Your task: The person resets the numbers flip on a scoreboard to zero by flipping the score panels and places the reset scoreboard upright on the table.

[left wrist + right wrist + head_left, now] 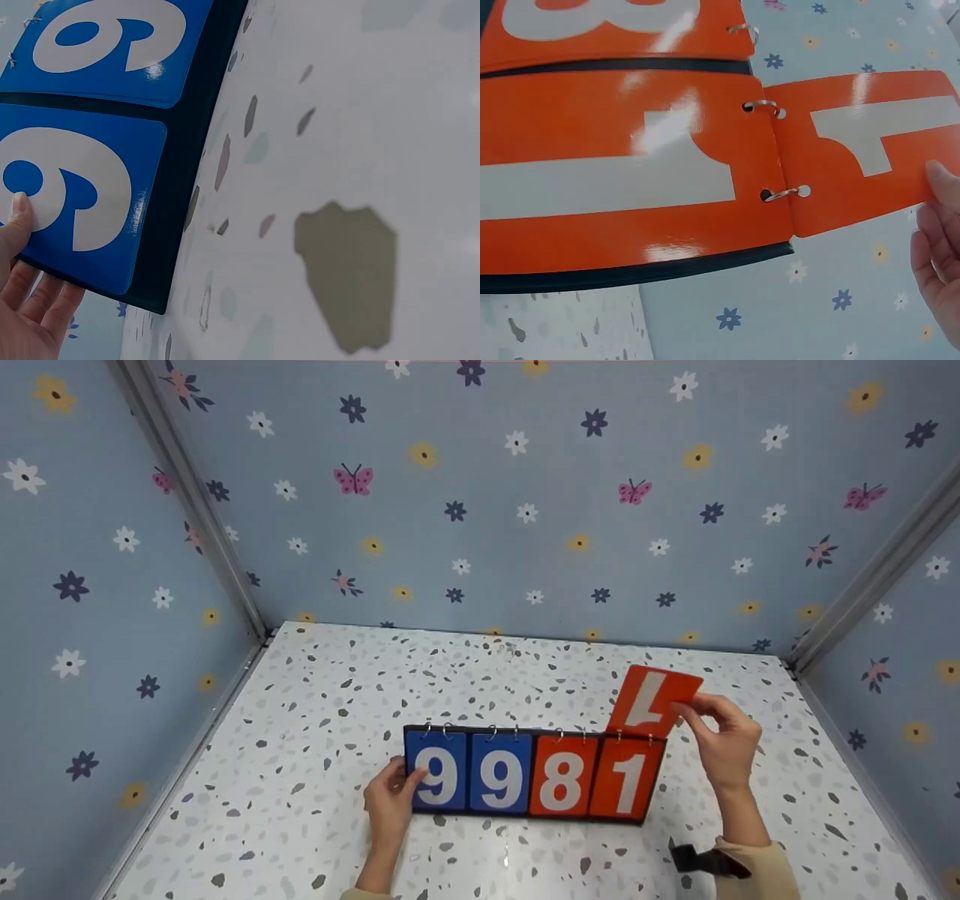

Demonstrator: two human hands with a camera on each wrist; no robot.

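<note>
The right sleeve (769, 874) lies nearest; the right hand (729, 739) pinches the raised card (646, 701) above the board's (186, 142) right end. The left hand (387, 795) grips the opposite end; long axis left-right.

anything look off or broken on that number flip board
Nothing looks broken. Only the lifted red card above the right end of the board looks odd: its 1 is upside down because the right hand holds it flipped up.

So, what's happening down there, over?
Left hand gripping left end of flip scoreboard, reading 9981. Right hand pinching flipped-up red card. Nothing visibly in the way.
</note>
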